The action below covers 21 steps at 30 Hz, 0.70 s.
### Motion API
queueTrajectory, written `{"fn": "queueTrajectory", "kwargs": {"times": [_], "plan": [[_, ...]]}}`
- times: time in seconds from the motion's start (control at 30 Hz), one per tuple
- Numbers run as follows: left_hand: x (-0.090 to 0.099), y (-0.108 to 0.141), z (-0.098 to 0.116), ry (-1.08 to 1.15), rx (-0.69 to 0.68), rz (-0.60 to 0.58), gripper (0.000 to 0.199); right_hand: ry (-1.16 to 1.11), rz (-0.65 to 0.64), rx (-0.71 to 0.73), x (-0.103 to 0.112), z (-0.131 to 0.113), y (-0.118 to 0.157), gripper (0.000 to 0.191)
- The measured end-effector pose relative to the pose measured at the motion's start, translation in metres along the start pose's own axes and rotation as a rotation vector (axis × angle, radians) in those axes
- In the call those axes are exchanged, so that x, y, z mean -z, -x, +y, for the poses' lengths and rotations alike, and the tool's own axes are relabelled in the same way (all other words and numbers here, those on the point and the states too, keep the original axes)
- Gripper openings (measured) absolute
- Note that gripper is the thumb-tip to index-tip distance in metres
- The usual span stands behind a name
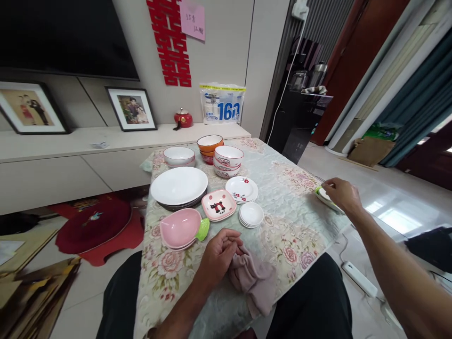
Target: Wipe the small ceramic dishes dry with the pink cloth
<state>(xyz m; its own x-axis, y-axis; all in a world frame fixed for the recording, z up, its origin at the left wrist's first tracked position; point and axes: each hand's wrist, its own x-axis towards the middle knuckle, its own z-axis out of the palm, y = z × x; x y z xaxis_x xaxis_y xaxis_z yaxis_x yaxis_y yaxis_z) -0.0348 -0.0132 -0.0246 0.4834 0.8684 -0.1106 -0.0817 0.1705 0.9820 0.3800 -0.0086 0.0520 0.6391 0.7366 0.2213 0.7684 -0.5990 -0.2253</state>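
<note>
My left hand (223,252) is closed on a dusty-pink cloth (252,278) that lies crumpled at the table's near edge. At the table's right edge, my right hand (343,194) has its fingers curled down over a green-rimmed dish (330,203). A bit of white shows under those fingertips; what they pinch is hidden. Nearest my left hand are pink peach-shaped dishes (179,228) with a green leaf, square cat-print dishes (219,205) and small white saucers (251,214), each kind stacked.
Behind stand large white oval plates (179,185), flower-print plates (242,189), patterned bowls (228,160), orange and red bowls (210,145) and pink-rimmed bowls (179,155). A floral cloth (293,235) covers the table. A red stool (95,223) stands left; a power strip (359,278) lies right.
</note>
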Motion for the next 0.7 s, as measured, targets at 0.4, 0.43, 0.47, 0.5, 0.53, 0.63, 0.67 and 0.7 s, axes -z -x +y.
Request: {"fn": "queueTrajectory", "kwargs": {"times": [0.4, 0.43, 0.47, 0.5, 0.53, 0.63, 0.67, 0.7], "plan": [[0.004, 0.002, -0.002, 0.147, -0.018, -0.105, 0.022, -0.373, -0.343, 0.431, -0.043, -0.147, 0.108, 0.033], [0.004, 0.002, -0.002, 0.151, -0.017, -0.104, 0.022, -0.354, -0.329, 0.430, -0.047, -0.149, 0.110, 0.031], [0.004, 0.002, -0.003, 0.156, -0.014, -0.100, 0.022, -0.344, -0.318, 0.428, -0.051, -0.150, 0.111, 0.029], [0.004, 0.002, -0.003, 0.164, -0.010, -0.094, 0.022, -0.340, -0.311, 0.427, -0.054, -0.150, 0.113, 0.026], [0.004, 0.002, -0.003, 0.178, -0.006, -0.088, 0.022, -0.339, -0.307, 0.428, -0.056, -0.151, 0.115, 0.023], [0.003, 0.002, -0.003, 0.239, 0.007, -0.061, 0.023, -0.363, -0.291, 0.425, -0.060, -0.149, 0.120, 0.022], [0.003, 0.001, -0.003, 0.260, 0.010, -0.047, 0.023, -0.383, -0.281, 0.421, -0.061, -0.148, 0.121, 0.022], [0.003, 0.001, -0.002, 0.280, 0.013, -0.031, 0.023, -0.406, -0.271, 0.415, -0.061, -0.146, 0.122, 0.023]]}}
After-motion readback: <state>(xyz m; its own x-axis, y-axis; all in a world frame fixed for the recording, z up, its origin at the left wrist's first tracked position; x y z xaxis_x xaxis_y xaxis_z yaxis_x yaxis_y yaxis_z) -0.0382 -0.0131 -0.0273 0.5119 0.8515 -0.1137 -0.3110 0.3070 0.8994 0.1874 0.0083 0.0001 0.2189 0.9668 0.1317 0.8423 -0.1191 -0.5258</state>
